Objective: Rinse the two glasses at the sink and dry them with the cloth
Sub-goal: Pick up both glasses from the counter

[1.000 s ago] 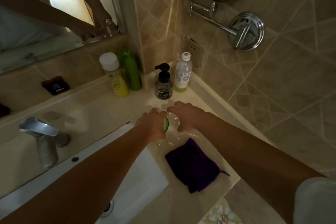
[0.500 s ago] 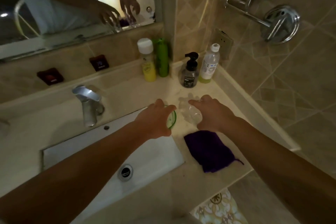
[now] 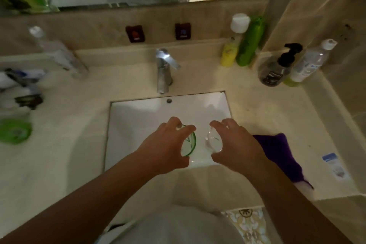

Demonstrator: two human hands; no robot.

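left hand (image 3: 166, 148) grips green-rimmed glass (image 3: 189, 144), right hand (image 3: 237, 144) grips clear glass (image 3: 213, 141); both over sink (image 3: 138, 117), likely for rinsing.

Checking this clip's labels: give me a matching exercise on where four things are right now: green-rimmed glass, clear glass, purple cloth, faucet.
Things:
1. green-rimmed glass
2. clear glass
3. purple cloth
4. faucet

Places:
A. lying on the counter right of the sink
B. held in the right hand over the basin
C. standing behind the basin, no water seen running
D. held in the left hand over the basin

Pairs: 1-D, 2-B, 3-A, 4-C
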